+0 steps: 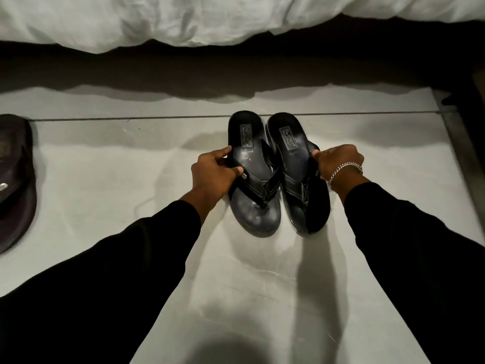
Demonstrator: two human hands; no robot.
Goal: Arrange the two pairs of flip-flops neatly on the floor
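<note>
A dark flip-flop (pixel 15 179) is seen at the far left edge, cut off by the frame, lying on the pale tiled floor (pixel 105 158). It is well apart from the black pair near the middle. The left hand (pixel 214 170) is closed on the outer edge of the left black flip-flop (pixel 250 177), thumb laid on the strap, fingers on the sole's side. The right black flip-flop (pixel 294 164) is set just beside it, the two soles close or touching along their inner edges; which cannot be told. Heels are pointed far, toward the bed, toes near. The right hand (pixel 338 161) is clamped on the right flip-flop's outer side, fingers curled at the strap. A silver bracelet (pixel 345 170) is worn on that wrist. Black sleeves (pixel 409 245) cover both arms. White bedding (pixel 236 19) hangs across the far side, with dark shadow beneath.
</note>
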